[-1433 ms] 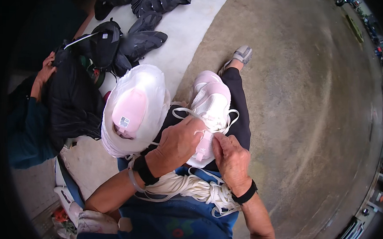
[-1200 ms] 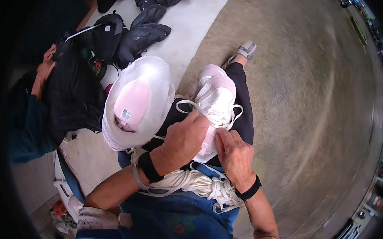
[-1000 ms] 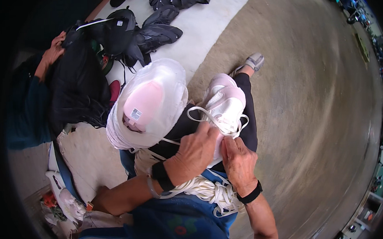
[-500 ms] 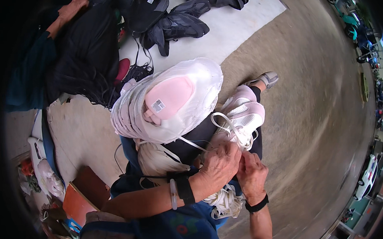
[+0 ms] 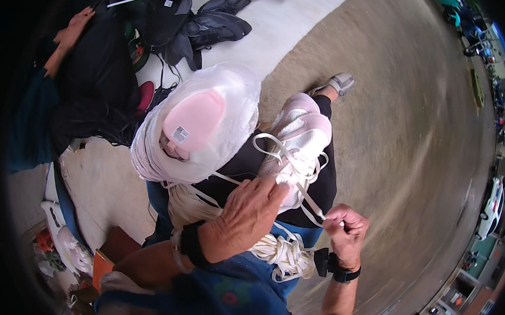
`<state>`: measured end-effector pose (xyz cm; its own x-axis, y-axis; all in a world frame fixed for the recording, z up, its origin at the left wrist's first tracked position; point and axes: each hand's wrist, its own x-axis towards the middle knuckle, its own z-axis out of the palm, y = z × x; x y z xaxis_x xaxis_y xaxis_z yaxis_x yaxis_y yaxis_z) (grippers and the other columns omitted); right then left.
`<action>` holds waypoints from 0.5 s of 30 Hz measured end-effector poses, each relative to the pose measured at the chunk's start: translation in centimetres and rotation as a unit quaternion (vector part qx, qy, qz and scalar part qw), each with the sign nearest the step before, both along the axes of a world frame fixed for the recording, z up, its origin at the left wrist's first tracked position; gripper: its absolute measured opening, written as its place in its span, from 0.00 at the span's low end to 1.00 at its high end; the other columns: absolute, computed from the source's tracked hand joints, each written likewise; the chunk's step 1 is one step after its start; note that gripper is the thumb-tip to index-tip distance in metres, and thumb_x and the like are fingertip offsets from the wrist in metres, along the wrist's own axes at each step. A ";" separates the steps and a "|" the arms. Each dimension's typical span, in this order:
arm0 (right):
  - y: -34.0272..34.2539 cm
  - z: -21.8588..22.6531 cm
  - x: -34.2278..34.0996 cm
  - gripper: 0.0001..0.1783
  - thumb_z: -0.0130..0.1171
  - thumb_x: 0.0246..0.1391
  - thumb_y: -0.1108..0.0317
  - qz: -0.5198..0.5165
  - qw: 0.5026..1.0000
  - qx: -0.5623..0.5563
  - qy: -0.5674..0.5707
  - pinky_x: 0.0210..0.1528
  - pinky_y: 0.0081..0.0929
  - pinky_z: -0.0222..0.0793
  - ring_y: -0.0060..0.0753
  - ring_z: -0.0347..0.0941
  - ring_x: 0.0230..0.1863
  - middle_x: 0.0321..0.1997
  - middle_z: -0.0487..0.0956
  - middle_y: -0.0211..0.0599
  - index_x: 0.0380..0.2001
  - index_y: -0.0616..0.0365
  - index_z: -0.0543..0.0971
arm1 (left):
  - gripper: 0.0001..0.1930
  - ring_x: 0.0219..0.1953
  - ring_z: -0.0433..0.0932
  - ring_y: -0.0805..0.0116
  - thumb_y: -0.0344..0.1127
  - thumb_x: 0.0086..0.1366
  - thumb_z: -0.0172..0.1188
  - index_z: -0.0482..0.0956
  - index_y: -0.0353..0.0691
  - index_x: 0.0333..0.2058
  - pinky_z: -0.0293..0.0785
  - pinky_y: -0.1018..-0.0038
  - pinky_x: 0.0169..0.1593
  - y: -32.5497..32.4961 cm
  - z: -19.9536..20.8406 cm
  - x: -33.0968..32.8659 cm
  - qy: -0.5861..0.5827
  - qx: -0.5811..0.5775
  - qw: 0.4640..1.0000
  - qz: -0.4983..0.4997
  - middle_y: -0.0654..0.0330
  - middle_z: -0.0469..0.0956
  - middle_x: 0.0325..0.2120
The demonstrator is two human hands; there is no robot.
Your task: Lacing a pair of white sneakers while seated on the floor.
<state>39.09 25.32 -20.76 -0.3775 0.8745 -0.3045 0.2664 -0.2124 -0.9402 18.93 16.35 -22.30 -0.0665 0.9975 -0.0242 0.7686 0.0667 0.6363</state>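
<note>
A white and pink sneaker upper [image 5: 296,134] lies over my dark-clad leg, with a white shoelace [image 5: 302,184] looping from its eyelets. My left hand [image 5: 246,215] grips the near end of this upper, fingers bent and pressed together; the fingertips are partly hidden. Out to the right, my right hand [image 5: 347,227] pinches the lace, which runs taut from the upper. Beside the upper, on the left, rests a stack of nested white and pink shoe uppers [image 5: 236,107] with a pink lining and a small label. A bundle of white laces [image 5: 285,253] sits in my lap.
Black shoe uppers [image 5: 216,27] lie on a white sheet [image 5: 297,23] ahead. At the upper left, another person's hand [image 5: 75,27] is near dark material [image 5: 100,79]. An orange-brown box [image 5: 111,251] stands at the lower left. Parked vehicles line the far right.
My right hand has moved right and down, away from the upper, drawing the lace out. My left hand has shifted left and stays on the upper. The whole view has shifted slightly.
</note>
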 end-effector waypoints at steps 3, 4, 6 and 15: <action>0.1 0.9 -0.3 0.08 0.55 0.38 0.85 0.188 0.979 0.048 0.055 0.23 0.16 0.58 0.17 0.65 0.21 0.22 0.75 0.29 0.23 0.62 0.78 | 0.19 0.37 0.76 0.56 0.28 0.55 0.58 0.71 0.38 0.47 0.73 0.64 0.40 0.5 -0.4 -0.2 -0.021 -0.001 0.999 -0.036 0.56 0.71 0.34; 0.1 0.9 -0.3 0.08 0.55 0.38 0.85 0.181 0.981 0.044 0.058 0.23 0.16 0.58 0.17 0.65 0.21 0.22 0.75 0.29 0.23 0.62 0.78 | 0.19 0.36 0.76 0.57 0.29 0.56 0.59 0.71 0.38 0.48 0.74 0.65 0.38 0.7 -0.8 -0.1 -0.006 0.051 0.996 -0.075 0.57 0.71 0.34; 0.2 0.9 -0.1 0.08 0.54 0.39 0.83 0.236 0.971 0.034 0.028 0.21 0.18 0.56 0.16 0.63 0.20 0.21 0.73 0.27 0.23 0.61 0.78 | 0.19 0.37 0.76 0.59 0.28 0.55 0.59 0.71 0.38 0.47 0.74 0.66 0.40 1.1 -1.0 0.0 0.013 0.041 0.995 -0.086 0.57 0.72 0.35; 0.4 0.4 1.2 0.03 0.58 0.48 0.79 0.186 0.981 0.016 0.047 0.25 0.14 0.58 0.13 0.64 0.22 0.22 0.73 0.25 0.27 0.60 0.78 | 0.12 0.34 0.76 0.61 0.25 0.52 0.59 0.74 0.36 0.37 0.73 0.67 0.38 2.1 -0.6 1.1 -0.047 0.071 0.985 -0.148 0.56 0.73 0.33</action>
